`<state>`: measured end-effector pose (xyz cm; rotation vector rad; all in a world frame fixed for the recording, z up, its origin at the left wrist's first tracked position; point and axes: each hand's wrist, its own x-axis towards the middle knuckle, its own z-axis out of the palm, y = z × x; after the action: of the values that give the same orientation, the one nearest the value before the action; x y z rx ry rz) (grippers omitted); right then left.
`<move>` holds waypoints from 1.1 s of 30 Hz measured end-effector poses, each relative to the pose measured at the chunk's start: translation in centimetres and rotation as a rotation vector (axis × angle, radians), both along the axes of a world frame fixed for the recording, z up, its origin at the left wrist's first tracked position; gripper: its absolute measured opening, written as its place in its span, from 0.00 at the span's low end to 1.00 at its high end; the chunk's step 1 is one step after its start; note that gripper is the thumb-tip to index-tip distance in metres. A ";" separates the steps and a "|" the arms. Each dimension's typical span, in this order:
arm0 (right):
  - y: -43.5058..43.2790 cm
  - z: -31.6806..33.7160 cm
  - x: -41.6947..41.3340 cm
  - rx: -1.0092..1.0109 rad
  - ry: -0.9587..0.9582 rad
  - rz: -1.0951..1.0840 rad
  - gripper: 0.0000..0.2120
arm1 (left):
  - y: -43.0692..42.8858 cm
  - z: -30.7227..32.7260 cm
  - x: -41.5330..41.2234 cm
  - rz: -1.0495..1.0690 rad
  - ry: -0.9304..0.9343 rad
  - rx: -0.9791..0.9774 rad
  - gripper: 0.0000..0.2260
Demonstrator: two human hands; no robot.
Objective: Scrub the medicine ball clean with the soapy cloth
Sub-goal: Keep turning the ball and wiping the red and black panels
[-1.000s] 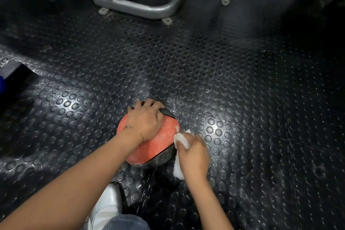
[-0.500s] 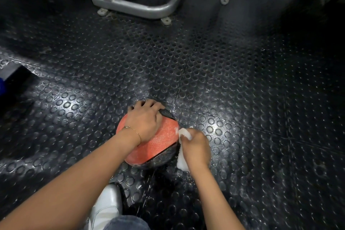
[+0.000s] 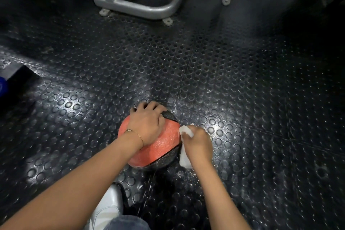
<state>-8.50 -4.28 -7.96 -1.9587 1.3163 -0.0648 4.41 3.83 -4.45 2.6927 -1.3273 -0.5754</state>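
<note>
Medicine ball [image 3: 162,147] is sitting on the studded floor [image 3: 242,99]. Left hand [image 3: 147,123] is lying on top of it, fingers curling over the far side. Right hand [image 3: 197,142] is holding the cloth [image 3: 184,158] against the ball's right flank. A shoe [image 3: 106,209] is standing on the near side of the ball, to its left. A machine frame [image 3: 141,7] is standing well behind.

— How is the floor [image 3: 242,89] looking?
— It's gleaming: black rubber, studded, glossy. The medicine ball [image 3: 164,145] is showing grainy orange and speckled black panels.
— And the cloth [image 3: 184,159]?
— It's looking soft, white. The machine frame [image 3: 141,8] is showing smooth grey metal.
</note>
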 end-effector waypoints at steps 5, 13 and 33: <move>1.0 -0.1 -0.8 -0.018 -0.041 0.039 0.10 | 0.3 0.0 -0.2 -0.048 -0.043 0.003 0.28; 0.7 -0.4 -0.7 -0.015 -0.025 -0.003 0.10 | -0.2 -0.1 -0.9 -0.065 -0.096 0.000 0.36; -0.2 2.9 0.9 -0.091 0.017 0.087 0.13 | 0.1 0.2 2.5 0.010 0.124 0.113 0.20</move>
<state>-7.62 -4.46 -5.04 -2.0953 1.2570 -0.0665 6.95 3.88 -4.24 2.6978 -1.2861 -0.8254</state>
